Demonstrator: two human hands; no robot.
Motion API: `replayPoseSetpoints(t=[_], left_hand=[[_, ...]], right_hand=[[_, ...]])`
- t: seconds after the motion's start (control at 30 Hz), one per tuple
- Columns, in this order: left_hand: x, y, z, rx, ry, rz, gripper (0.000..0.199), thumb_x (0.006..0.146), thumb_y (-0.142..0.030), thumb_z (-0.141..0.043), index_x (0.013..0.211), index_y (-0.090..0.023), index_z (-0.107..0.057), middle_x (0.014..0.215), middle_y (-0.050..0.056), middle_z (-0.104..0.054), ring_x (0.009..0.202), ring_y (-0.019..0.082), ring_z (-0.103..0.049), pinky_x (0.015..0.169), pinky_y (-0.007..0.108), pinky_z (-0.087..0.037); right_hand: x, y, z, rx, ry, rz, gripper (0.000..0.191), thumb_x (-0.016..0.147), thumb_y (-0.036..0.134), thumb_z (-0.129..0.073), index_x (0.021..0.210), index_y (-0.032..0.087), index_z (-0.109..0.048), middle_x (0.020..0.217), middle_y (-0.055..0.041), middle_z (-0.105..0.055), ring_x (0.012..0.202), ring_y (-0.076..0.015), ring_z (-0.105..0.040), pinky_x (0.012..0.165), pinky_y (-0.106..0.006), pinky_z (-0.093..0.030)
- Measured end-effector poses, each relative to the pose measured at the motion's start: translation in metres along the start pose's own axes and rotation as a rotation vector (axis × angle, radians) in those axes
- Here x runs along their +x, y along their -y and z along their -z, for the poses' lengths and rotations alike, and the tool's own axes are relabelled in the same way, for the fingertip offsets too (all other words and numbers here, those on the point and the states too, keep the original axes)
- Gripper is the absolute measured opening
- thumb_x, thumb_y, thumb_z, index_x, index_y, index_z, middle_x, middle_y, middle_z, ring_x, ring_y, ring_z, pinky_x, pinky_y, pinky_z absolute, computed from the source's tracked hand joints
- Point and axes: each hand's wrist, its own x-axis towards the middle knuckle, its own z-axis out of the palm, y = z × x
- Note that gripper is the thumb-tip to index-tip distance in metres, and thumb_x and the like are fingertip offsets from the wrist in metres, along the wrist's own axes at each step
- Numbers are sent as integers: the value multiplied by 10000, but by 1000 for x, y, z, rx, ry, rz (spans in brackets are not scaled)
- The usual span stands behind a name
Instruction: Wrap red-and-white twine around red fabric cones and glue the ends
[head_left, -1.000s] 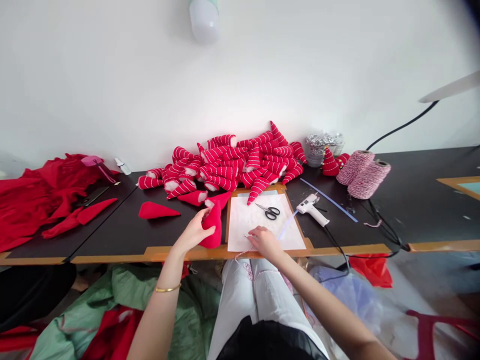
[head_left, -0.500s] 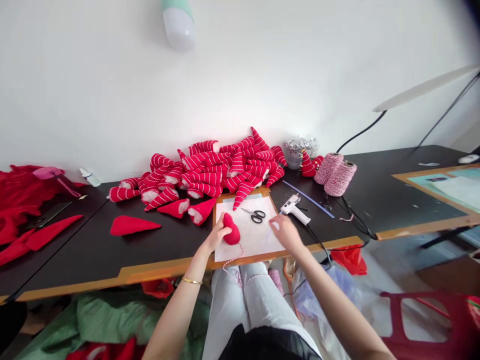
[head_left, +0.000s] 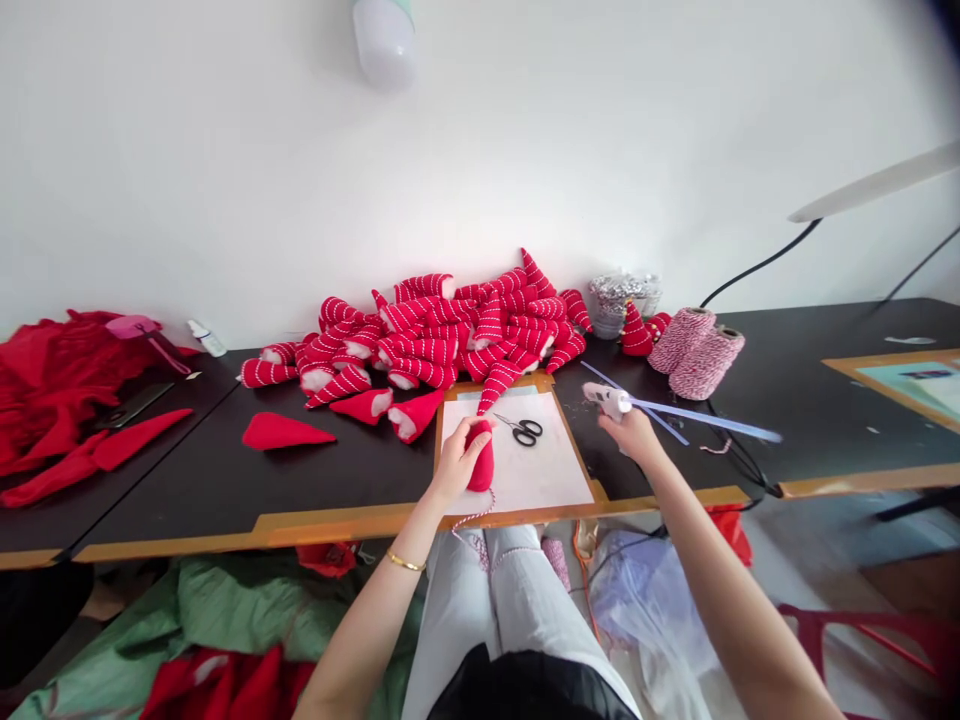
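My left hand (head_left: 457, 462) is closed around a small red felt cone (head_left: 481, 458), which stands over a sheet of white paper (head_left: 544, 475). A red-and-white twine (head_left: 471, 525) runs from the cone down to my lap. My right hand (head_left: 631, 432) grips a white hot glue gun (head_left: 607, 400) and holds it above the black table, to the right of the paper. Part of the gun's body is hidden by my fingers. Black-handled scissors (head_left: 519, 430) lie on the paper between my hands.
A heap of red striped felt cones (head_left: 442, 335) lies behind the board. Twine spools (head_left: 697, 353) and a tinsel-filled container (head_left: 622, 303) stand at the back right. A pale blue strip (head_left: 697, 420) crosses the table. Red fabric (head_left: 60, 400) lies far left.
My right hand has moved from the paper to the glue gun and lifted it off the table. The cone has turned upright in my left hand, and my head has shifted.
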Motion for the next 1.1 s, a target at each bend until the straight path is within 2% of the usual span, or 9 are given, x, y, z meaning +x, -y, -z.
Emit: replayPoseSetpoints(t=[0.1, 0.2, 0.3, 0.37, 0.47, 0.6, 0.77, 1.1], left_hand=[[1, -1, -10, -17, 5, 33, 343, 979, -482, -503, 1104, -203, -658, 1186, 92, -723, 1102, 238, -658, 989, 337, -476], [2, -2, -18, -47, -7, 45, 372, 976, -480, -508, 1149, -199, -678, 1194, 91, -722, 1106, 239, -655, 978, 336, -481], [3, -1, -22, -47, -59, 45, 335, 939, -458, -586, 1101, -189, -700, 1130, 93, -738, 1075, 242, -666, 971, 342, -488], [3, 1, -23, -72, -102, 66, 322, 914, -451, -624, 1073, -182, -703, 1101, 99, -744, 1038, 242, -678, 945, 347, -504], [3, 6, -24, -135, -152, 101, 363, 881, -440, -669, 1133, -180, -683, 1154, 112, -732, 1033, 237, -684, 926, 348, -518], [3, 10, -22, -158, -173, 124, 396, 854, -459, -694, 1131, -176, -685, 1115, 106, -740, 981, 228, -693, 883, 340, -533], [4, 9, -22, -170, -182, 142, 405, 829, -502, -702, 1063, -171, -704, 1011, 93, -761, 890, 223, -700, 808, 332, -546], [4, 6, -21, -155, -173, 148, 385, 837, -499, -696, 1034, -168, -708, 969, 84, -760, 852, 214, -692, 768, 316, -534]], right_hand=[[-32, 35, -5, 318, 136, -46, 306, 866, 451, -598, 927, 161, -675, 815, -82, -730, 748, -215, -673, 685, -316, -516], [-70, 69, -17, 431, 230, -67, 326, 864, 511, -637, 862, 189, -687, 831, -67, -719, 784, -212, -659, 689, -301, -526], [-98, 86, -32, 483, 245, -84, 354, 843, 548, -661, 799, 197, -675, 794, -55, -700, 775, -214, -656, 685, -301, -536], [-107, 89, -44, 504, 244, -115, 371, 821, 561, -679, 807, 190, -676, 777, -55, -696, 741, -214, -657, 681, -314, -543], [-113, 87, -60, 505, 242, -154, 361, 803, 543, -697, 836, 184, -681, 775, -57, -701, 708, -214, -656, 677, -329, -545], [-116, 87, -73, 486, 221, -138, 312, 789, 512, -709, 787, 207, -643, 746, -40, -683, 710, -213, -649, 679, -324, -542], [-115, 90, -77, 451, 211, -126, 311, 784, 512, -704, 772, 211, -624, 706, -26, -645, 676, -205, -618, 640, -314, -526], [-114, 86, -82, 450, 213, -147, 339, 780, 531, -711, 782, 199, -640, 714, -38, -648, 683, -211, -621, 662, -329, -529]])
